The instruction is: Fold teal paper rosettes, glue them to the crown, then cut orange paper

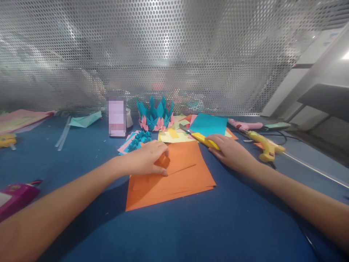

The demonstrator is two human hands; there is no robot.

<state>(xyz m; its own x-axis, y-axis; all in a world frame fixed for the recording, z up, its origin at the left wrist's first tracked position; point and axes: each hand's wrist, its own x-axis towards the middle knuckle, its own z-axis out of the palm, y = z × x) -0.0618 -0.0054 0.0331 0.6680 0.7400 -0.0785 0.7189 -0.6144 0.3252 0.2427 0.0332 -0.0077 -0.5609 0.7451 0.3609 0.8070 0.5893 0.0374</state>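
Orange paper sheets [185, 178] lie in front of me on the blue table, with a thin slanting dark line across the top one. My left hand [148, 158] rests over their left part, thumb and curved fingers apart; I cannot make out anything held between them. Past the sheets' right edge, my right hand [230, 149] has its fingers around the handle of a yellow utility knife [200, 138]. The knife's dark blade points away to the left, over the pile of coloured paper scraps [171, 135].
Behind stand a teal paper crown [156, 112] with pink flowers and a phone [117, 118]. Small teal paper flowers [139, 140] sit beside a blue sheet [208, 124]. At right lie yellow [268, 147] and pink [245, 125] glue guns with cords; at left, a magenta device [19, 196].
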